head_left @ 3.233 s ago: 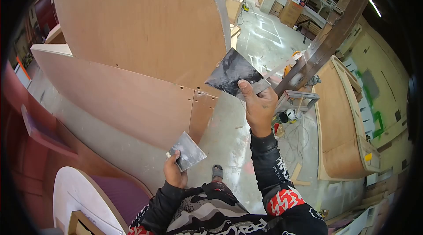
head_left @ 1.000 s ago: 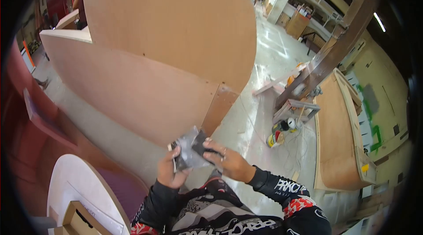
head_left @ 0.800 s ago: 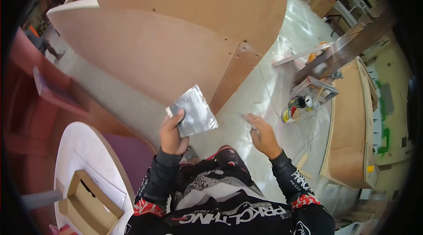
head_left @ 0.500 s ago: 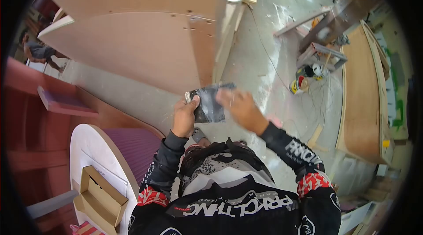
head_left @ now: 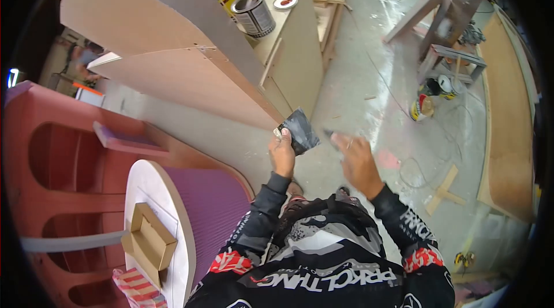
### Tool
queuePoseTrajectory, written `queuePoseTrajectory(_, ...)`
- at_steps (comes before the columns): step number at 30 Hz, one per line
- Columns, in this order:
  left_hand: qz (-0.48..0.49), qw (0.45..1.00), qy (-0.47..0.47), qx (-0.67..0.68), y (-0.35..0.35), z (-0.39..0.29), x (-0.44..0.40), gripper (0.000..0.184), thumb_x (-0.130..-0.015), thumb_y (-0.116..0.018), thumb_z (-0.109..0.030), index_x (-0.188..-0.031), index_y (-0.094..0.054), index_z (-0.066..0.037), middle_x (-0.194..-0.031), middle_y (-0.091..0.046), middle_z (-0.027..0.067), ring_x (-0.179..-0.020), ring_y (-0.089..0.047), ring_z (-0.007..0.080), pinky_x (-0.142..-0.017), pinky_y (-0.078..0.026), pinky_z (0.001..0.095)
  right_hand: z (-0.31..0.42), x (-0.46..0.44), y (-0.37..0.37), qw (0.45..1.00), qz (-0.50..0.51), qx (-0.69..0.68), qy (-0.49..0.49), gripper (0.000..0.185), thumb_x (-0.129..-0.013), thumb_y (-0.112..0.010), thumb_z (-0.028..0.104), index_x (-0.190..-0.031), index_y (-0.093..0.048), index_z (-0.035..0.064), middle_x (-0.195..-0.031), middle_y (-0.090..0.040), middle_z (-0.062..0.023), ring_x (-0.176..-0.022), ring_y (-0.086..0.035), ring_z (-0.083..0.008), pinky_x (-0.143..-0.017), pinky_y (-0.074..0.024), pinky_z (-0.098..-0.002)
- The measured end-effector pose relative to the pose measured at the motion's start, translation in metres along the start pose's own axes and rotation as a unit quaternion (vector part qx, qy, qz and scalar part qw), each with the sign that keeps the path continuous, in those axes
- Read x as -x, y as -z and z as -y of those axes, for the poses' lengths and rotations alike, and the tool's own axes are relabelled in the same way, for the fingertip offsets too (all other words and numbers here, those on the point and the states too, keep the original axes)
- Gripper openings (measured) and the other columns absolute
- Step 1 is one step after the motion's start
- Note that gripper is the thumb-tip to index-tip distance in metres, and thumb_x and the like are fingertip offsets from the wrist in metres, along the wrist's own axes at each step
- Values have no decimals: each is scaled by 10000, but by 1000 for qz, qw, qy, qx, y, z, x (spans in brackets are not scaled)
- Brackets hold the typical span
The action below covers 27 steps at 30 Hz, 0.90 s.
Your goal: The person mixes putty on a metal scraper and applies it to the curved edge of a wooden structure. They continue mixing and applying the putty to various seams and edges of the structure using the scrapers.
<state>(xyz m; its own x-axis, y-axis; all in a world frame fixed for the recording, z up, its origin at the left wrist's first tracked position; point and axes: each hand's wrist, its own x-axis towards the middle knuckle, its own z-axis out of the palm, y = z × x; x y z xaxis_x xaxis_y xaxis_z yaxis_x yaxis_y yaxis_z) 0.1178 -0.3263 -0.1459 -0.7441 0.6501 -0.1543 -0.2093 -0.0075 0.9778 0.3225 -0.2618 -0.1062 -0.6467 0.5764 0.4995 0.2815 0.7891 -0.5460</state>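
Note:
My left hand (head_left: 282,155) grips the edge of a dark square scraper plate (head_left: 300,132), its thumb on top and grey smears over the face. To the right of it, apart from the plate, my right hand (head_left: 359,161) is closed on a second dark scraper (head_left: 328,133), seen nearly edge-on and blurred. Beyond the hands rises a curved wooden panel (head_left: 184,80) with a grey edge. Behind that panel, an open can (head_left: 254,16) with a stick in it and a round lid (head_left: 285,2) with red matter rest on a wooden top.
An open cardboard box (head_left: 151,239) lies on a rounded white top (head_left: 183,221) at lower left, near a red shelved unit (head_left: 34,192). Paint cans (head_left: 422,108), cables and crossed wood strips (head_left: 444,191) are on the floor at right. A blurred person (head_left: 86,57) is at far left.
The view has swung left, bringing the cans behind the panel into sight. My right hand has moved away from the plate in my left hand, which I still hold.

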Motion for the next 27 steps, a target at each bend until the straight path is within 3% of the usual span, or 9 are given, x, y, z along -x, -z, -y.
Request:
queuePoseTrajectory(4, 9, 990, -87, -108, -12, 19, 17, 345, -1004, -505, -300, -926, -595, 24, -792, -592, 58, -753, -509, 166, -705, -433, 335, -16, 20, -29, 1000, -3, 14, -3, 522, -787, -552, 18, -1309, -559, 51, -1252, -600, -127, -1073, -541, -326, -950, -404, -441)
queuePoseTrajectory(6, 2, 988, -89, -130, -15, 8, 27, 280, -1011, -505, -252, -953, -594, 7, -870, -552, -4, -785, -458, 102, -723, -398, 258, -38, 25, -25, 983, 85, -17, -164, 518, -792, -554, 17, -1308, -563, 62, -1241, -603, -119, -1063, -541, -305, -937, -408, -435)
queuePoseTrajectory(9, 13, 985, -123, -122, -19, 0, 21, 309, -1014, -488, -247, -976, -595, 41, -878, -587, 21, -785, -493, 115, -726, -431, 292, -3, 21, 11, 999, -14, -30, 27, 466, -814, -528, 15, -1275, -578, 60, -1200, -614, -109, -1068, -530, -326, -925, -410, -438)
queuePoseTrajectory(13, 94, 989, -16, -113, -11, -8, 15, 276, -1005, -486, -211, -980, -611, 33, -841, -624, 58, -747, -568, 162, -696, -464, 335, -55, 32, -21, 999, -6, -52, 1, 436, -831, -498, 2, -1258, -580, 39, -1220, -606, -128, -1099, -518, -344, -945, -406, -429)
queuePoseTrajectory(14, 111, 885, -64, -448, 4, -8, 4, 218, -981, -497, -161, -947, -644, -3, -779, -632, 124, -730, -611, 247, -667, -478, 378, -60, 27, -11, 999, -15, -25, -36, 428, -828, -511, 6, -1250, -580, 28, -1219, -607, -139, -1080, -520, -355, -947, -405, -417)
queuePoseTrajectory(16, -22, 854, -347, -387, 11, 37, -13, 395, -1000, -482, -303, -775, -560, 12, -638, -526, 183, -596, -508, 303, -591, -415, 441, -22, 24, 12, 1000, 4, 20, 24, 499, -794, -550, 4, -1292, -567, 34, -1222, -604, -139, -1052, -524, -354, -958, -397, -438)
queuePoseTrajectory(18, -39, 958, -117, -258, -6, 3, 9, 297, -1000, -494, -239, -943, -615, 26, -805, -647, 199, -767, -611, 328, -703, -475, 422, 13, 22, 13, 996, 34, -38, 68, 519, -773, -555, -4, -1291, -569, 33, -1285, -584, -135, -1068, -521, -342, -961, -397, -448)
queuePoseTrajectory(21, 19, 977, -110, -183, -13, 8, 22, 347, -1032, -426, -272, -1048, -606, 24, -863, -636, 106, -814, -553, 153, -767, -473, 341, -38, 22, -36, 998, 43, -50, -1, 522, -769, -530, -30, -1287, -566, 25, -1257, -589, -157, -1079, -513, -360, -966, -394, -462)
queuePoseTrajectory(27, -76, 978, -134, -142, -10, -4, 23, 448, -1029, -411, -373, -1131, -612, 15, -920, -665, 157, -883, -636, 249, -840, -478, 375, 17, 20, -7, 991, 27, -71, 111, 527, -781, -496, -36, -1307, -528, -22, -1199, -595, -218, -1056, -506, -399, -950, -386, -489)
